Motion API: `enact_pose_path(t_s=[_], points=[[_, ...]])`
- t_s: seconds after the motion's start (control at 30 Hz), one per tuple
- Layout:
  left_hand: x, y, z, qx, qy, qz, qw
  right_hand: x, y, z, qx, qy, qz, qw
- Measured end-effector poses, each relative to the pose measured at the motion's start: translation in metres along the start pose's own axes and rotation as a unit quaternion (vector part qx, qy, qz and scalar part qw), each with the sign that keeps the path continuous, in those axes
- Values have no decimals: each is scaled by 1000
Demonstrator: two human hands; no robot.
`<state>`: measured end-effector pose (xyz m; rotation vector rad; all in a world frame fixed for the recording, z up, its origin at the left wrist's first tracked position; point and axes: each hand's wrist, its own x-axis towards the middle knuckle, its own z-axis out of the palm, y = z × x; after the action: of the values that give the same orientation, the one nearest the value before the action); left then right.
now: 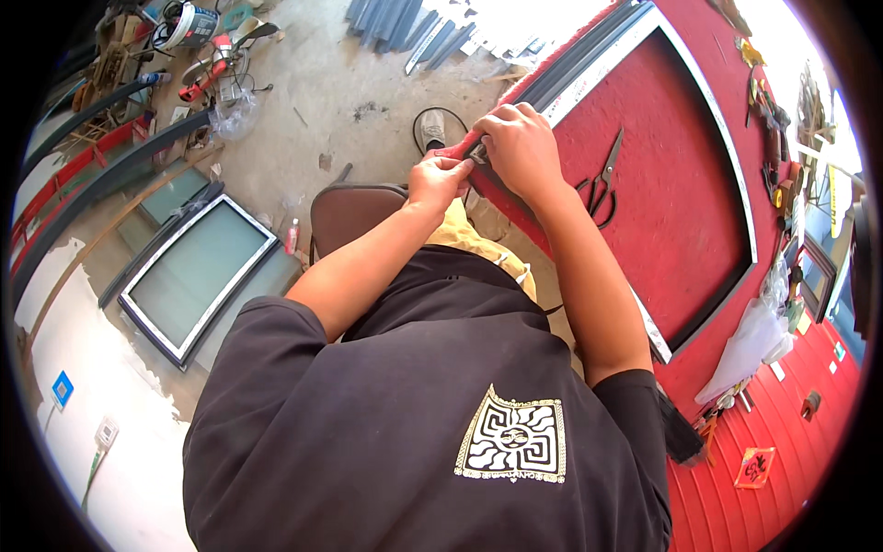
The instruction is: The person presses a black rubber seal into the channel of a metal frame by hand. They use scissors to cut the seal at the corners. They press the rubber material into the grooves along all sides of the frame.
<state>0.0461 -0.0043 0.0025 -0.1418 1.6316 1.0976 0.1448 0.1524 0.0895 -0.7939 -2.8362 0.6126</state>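
Note:
At the edge of the red-covered table (676,373), my two hands work close together. My left hand (435,187) is closed, thumb and fingers pinching the end of a dark bar with a small metallic piece (478,154) at it. My right hand (521,147) is bent over the same end from the other side, fingers curled; what they grip is partly hidden. Dark profile bars (579,66) run from there towards the back of the table. Beside them lies a window frame (719,118) with a silvery face and dark edges. Black-handled scissors (602,189) lie inside it.
A brown chair seat (354,216) stands left of my hands. A glazed window panel (198,276) leans at left near a small bottle (292,236). Dark profiles (391,23) lie on the floor ahead. Tools and plastic bags (759,331) crowd the table's right side.

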Motion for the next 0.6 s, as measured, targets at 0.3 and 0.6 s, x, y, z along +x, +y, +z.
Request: enact_pose_path(t_s=[0.3,0.6], points=[[0,-5,8,-71,12,-11,997,35,10,32,-59,-207,-8,977],[2,-5,9,-61,9,-54,997,47,6,33,-86,-255,16,963]])
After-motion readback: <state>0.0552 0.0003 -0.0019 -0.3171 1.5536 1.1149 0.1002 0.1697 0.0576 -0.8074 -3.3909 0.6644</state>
